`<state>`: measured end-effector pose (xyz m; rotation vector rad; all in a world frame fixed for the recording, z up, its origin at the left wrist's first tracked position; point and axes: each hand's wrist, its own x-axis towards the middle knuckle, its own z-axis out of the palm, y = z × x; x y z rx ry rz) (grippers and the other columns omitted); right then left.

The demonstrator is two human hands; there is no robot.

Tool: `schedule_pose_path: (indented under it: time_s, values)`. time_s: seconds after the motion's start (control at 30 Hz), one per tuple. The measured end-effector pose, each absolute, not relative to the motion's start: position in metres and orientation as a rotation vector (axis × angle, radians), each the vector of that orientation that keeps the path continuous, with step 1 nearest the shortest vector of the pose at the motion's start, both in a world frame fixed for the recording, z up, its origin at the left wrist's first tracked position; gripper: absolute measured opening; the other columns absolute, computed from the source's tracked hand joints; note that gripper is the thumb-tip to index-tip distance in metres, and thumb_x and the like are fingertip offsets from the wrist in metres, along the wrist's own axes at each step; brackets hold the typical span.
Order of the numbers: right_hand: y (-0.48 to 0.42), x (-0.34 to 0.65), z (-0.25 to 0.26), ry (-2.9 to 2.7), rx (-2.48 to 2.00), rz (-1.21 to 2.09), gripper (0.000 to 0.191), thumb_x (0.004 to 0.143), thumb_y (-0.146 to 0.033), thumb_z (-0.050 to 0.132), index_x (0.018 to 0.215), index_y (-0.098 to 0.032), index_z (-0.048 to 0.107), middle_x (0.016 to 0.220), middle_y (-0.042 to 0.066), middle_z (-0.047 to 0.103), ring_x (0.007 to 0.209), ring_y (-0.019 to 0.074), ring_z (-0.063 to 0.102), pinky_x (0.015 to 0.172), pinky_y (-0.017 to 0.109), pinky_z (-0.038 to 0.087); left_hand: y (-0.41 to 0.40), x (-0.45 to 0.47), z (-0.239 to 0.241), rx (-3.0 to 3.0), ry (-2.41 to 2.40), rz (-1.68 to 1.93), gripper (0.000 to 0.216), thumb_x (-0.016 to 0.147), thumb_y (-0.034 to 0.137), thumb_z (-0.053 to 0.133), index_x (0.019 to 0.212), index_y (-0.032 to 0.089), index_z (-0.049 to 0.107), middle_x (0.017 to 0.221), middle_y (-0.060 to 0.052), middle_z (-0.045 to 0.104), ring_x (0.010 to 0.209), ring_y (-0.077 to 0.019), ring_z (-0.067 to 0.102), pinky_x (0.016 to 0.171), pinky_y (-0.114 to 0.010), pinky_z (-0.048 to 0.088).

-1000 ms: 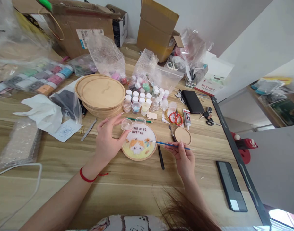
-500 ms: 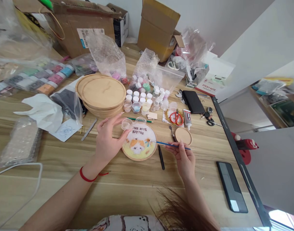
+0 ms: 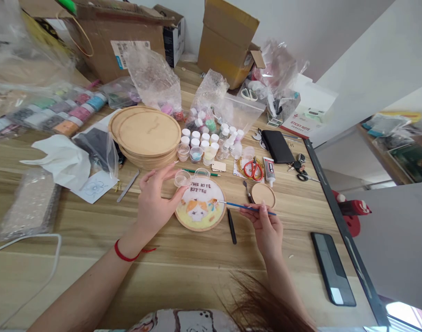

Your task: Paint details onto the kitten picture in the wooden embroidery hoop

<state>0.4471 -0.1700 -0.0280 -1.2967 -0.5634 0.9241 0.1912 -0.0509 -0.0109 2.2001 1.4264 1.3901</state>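
Observation:
A round wooden-rimmed plaque (image 3: 200, 220) lies flat on the table, bearing lettering and an orange-and-white cat on a yellow ground. My left hand (image 3: 158, 196) pinches a small clear plastic cup (image 3: 182, 178) over the plaque's upper left edge. Between the fingers of my right hand (image 3: 266, 226) is a blue-handled paintbrush (image 3: 241, 206), its bristles over the right part of the picture. Whether the bristles touch the surface I cannot tell. Another clear cup or lid (image 3: 202, 173) sits just behind the plaque. Black tweezers (image 3: 231, 227) lie to the right of it.
Small white-capped jars (image 3: 204, 138) stand behind the plaque, beside a stack of round wooden boards (image 3: 145, 131). Red-handled pliers (image 3: 253, 169), a glue tube (image 3: 269, 171) and a small wooden disc (image 3: 263, 195) lie to the right. A phone (image 3: 332, 268) rests near the right edge.
My right hand and the paintbrush have shifted slightly to the right, the bristles moving a little right and up over the picture. My left hand stays in place with the cup.

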Motion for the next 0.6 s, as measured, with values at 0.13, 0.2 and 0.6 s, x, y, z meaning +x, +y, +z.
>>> schedule_pose_path:
  time_s: [0.13,0.2,0.6]
  values:
    - [-0.1701,0.4475,-0.029,-0.565,-1.3,0.929,0.031,0.086,-0.051,0.074,0.082,-0.02,0.074,0.091,0.007,0.081,0.08,0.0226,0.079,0.086,0.043,0.063,-0.051,0.1905,-0.0117,2.192,1.462,1.353,0.052,0.086,0.035,0.075,0.132,0.027,0.053,0.108,-0.005,0.078,0.111,-0.0274,0.071,0.105,-0.048,0.048]
    - [-0.1702,0.4473,-0.0307,-0.562,-1.306,0.946,0.031,0.086,-0.051,0.074,0.083,-0.02,0.074,0.09,0.007,0.081,0.079,0.0228,0.078,0.085,0.043,0.063,-0.0511,0.1904,-0.0125,2.201,1.486,1.342,0.052,0.086,0.037,0.075,0.132,0.026,0.053,0.109,-0.006,0.078,0.111,-0.0273,0.071,0.105,-0.048,0.048]
    - [-0.1709,0.4455,-0.0306,-0.576,-1.269,0.973,0.029,0.084,-0.051,0.076,0.085,-0.022,0.075,0.091,0.006,0.08,0.081,0.0237,0.078,0.084,0.043,0.063,-0.0517,0.1914,-0.0135,2.245,1.457,1.364,0.054,0.086,0.035,0.076,0.134,0.025,0.051,0.109,-0.006,0.078,0.109,-0.0256,0.072,0.106,-0.046,0.048]
